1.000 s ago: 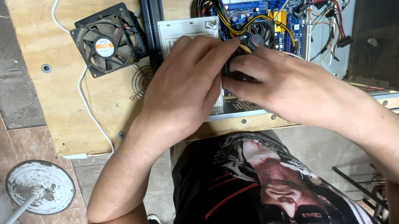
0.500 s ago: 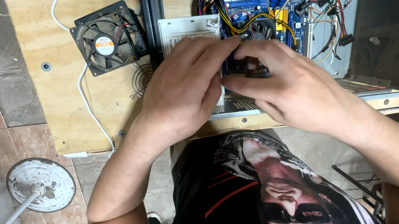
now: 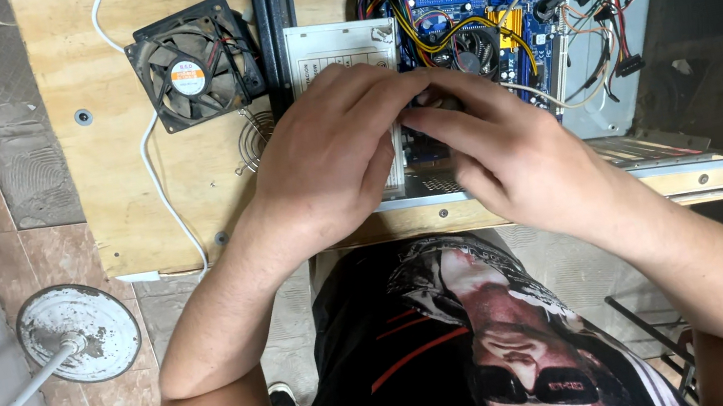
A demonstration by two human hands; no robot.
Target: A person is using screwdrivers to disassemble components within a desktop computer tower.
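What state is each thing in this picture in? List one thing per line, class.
Computer case: open, lying flat, circuit board exposed.
Loose fan: lying flat on the wooden bench, blades not blurred.
Small dark part: pinched between both hands.
Left hand: closed on the part.
Right hand: closed on the part.

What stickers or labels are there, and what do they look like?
Fan sticker: round, orange and white, on the hub of the black fan on the wooden board.
Box label: white rectangle with small dark print, on the grey metal box behind the left hand.
No screens.
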